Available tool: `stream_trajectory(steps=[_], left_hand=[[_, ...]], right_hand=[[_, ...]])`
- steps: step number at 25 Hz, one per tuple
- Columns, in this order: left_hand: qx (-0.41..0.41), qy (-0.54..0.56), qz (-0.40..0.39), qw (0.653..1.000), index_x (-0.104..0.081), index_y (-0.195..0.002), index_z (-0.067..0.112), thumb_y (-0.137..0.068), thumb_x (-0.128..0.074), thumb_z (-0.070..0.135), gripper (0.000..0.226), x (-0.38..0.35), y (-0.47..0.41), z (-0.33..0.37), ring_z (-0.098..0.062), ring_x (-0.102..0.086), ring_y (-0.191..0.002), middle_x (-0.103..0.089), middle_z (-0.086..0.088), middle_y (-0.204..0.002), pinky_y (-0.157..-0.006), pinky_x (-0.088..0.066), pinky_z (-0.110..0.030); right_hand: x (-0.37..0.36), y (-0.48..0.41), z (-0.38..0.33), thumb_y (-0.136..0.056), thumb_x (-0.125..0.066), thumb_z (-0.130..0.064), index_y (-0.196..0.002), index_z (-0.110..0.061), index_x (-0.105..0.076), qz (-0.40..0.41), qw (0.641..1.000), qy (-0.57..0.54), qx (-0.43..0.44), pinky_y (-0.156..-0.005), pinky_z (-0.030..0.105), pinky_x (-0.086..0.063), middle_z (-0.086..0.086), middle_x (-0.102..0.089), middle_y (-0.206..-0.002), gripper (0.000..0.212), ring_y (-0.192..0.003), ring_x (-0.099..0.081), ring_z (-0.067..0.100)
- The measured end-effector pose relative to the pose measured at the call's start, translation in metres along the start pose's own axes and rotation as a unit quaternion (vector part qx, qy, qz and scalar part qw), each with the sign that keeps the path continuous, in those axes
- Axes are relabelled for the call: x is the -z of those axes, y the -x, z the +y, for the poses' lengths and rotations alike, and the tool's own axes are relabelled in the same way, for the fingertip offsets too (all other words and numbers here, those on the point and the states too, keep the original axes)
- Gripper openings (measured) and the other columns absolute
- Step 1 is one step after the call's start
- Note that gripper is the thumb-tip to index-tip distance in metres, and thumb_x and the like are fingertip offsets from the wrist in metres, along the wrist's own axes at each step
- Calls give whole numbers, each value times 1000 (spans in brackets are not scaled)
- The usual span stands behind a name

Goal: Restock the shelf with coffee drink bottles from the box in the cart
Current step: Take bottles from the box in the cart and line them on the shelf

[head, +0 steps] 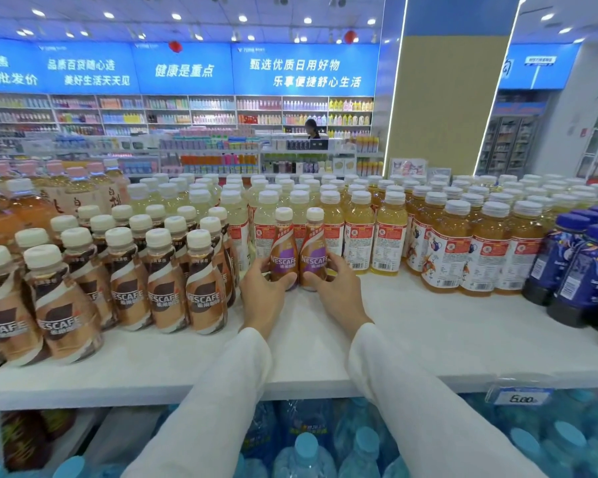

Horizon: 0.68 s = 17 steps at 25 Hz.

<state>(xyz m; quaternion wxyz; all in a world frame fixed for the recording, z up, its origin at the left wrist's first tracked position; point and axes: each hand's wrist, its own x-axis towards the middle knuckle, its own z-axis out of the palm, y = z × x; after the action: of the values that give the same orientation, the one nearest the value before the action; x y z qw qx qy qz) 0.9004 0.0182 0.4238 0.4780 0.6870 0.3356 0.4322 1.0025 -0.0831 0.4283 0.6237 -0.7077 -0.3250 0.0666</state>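
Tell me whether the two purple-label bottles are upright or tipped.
Upright. Both purple-label bottles stand on the shelf, caps up, left hand and right hand around their bases.

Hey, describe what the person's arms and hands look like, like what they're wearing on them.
Both arms are covered by long, plain white sleeves, the left sleeve and the right sleeve, loose-fitting and ending at the wrists. The left hand and right hand are bare: no gloves, and no rings, watch or bracelets show. The sleeves carry no visible logos or markings.
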Motion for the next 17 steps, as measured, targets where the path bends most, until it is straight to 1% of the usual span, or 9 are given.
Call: stream_trajectory(steps=[4,8,11,12,13,14,15,16,17], left_hand=[[-1,-1,-3,1000,-59,-132,23,-76,-87,27,62,0,-2,0,-15,-64,-108,-68,5,-122,-96,-53,-36],[4,-20,-1,1000,-58,-134,24,-78,-86,32,63,0,-2,-2,-13,-64,-101,-67,7,-115,-87,-51,-28],[4,-46,-7,999,-60,-131,21,-76,-87,31,62,2,2,1,-16,-66,-105,-68,7,-111,-89,-52,-30],[8,-59,-12,998,-59,-134,19,-75,-87,31,66,4,8,2,-18,-65,-109,-67,6,-113,-94,-52,-34],[13,-75,-18,997,-54,-139,16,-76,-86,32,74,8,14,2,-21,-62,-116,-65,4,-120,-99,-50,-39],[16,-99,-27,995,-48,-145,13,-77,-84,34,79,13,23,3,-24,-57,-123,-62,-1,-132,-104,-48,-43],[19,-131,-37,990,-44,-148,11,-81,-81,36,80,20,33,5,-26,-54,-128,-57,-5,-141,-108,-45,-45],[19,-158,-41,986,-43,-148,10,-84,-77,37,77,29,46,8,-27,-52,-131,-54,-8,-145,-109,-44,-43],[14,-171,-42,984,-45,-147,11,-87,-74,38,72,38,61,10,-25,-52,-130,-54,-7,-145,-109,-44,-41]], right_hand=[[-1,-3,1,-84,-80,-21,-141,-23,-52,-2,1000,2,2,-92,23,-47,-14,-60,-116,63,-107,-58,7],[-3,-5,6,-84,-79,-24,-144,-24,-50,-6,1000,10,7,-94,23,-49,-9,-63,-124,66,-111,-59,8],[0,1,-1,-85,-79,-21,-147,-26,-45,-18,1000,17,9,-92,20,-46,-15,-59,-119,70,-111,-59,8],[3,8,-4,-86,-78,-20,-148,-25,-43,-28,999,21,2,-92,21,-45,-16,-56,-119,71,-111,-58,9],[8,17,-7,-87,-77,-20,-149,-23,-40,-38,999,28,-5,-94,23,-44,-14,-55,-121,73,-112,-57,10],[13,28,-9,-88,-75,-20,-151,-21,-39,-47,998,41,-9,-96,25,-43,-10,-55,-127,72,-116,-56,13],[21,39,-12,-90,-74,-20,-151,-19,-38,-51,997,61,-14,-98,27,-43,-6,-55,-134,70,-121,-55,16],[30,52,-14,-91,-72,-21,-150,-19,-40,-44,996,77,-18,-98,27,-44,-2,-56,-139,67,-123,-56,18],[40,66,-17,-92,-70,-21,-147,-20,-45,-32,996,82,-12,-96,25,-45,-1,-58,-137,60,-121,-58,17]])
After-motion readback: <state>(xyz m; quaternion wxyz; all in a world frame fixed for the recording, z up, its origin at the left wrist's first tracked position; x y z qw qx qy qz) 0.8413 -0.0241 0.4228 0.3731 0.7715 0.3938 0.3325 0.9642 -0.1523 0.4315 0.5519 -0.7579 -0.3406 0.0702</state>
